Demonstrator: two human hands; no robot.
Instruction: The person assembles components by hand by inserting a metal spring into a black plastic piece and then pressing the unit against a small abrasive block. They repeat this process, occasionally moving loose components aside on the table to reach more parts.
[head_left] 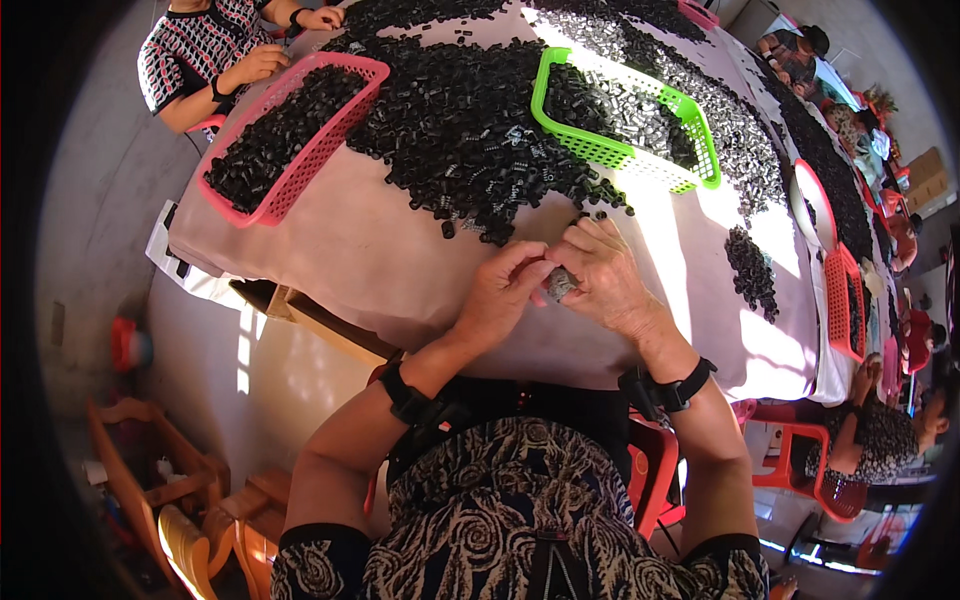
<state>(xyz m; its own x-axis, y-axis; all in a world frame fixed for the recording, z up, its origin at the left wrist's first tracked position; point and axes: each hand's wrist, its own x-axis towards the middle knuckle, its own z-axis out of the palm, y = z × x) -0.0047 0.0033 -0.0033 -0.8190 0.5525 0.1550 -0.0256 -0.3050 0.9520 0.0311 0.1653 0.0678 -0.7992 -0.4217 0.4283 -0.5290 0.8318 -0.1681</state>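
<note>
Both hands of the seated person meet above the near edge of the covered table [300,260], fingertips close together. The right hand [605,280] is curled around a small grey piece [562,284], of which only a rough, speckled part shows between the fingers; its full shape and underside cannot be made out from here. The left hand [505,290] is drawn narrow, thumb and forefinger brought together just beside the piece (whether they grip anything, I cannot tell; the tips block the view). A dark band is strapped around each wrist.

Just beyond the fingers lies a broad heap of small black parts [470,130], its far end cut off at the upper edge. Individual parts blend together, and those underneath are covered. To the right of the heap stands a green basket [600,150], its contents partly washed out by glare. To the left, a pink basket [325,150] holds similar black parts. Behind it, a co-worker [205,50] is cut off above the shoulders, one hand near the basket rim. Figures along the right side are small and distorted, their handwork unreadable.
</note>
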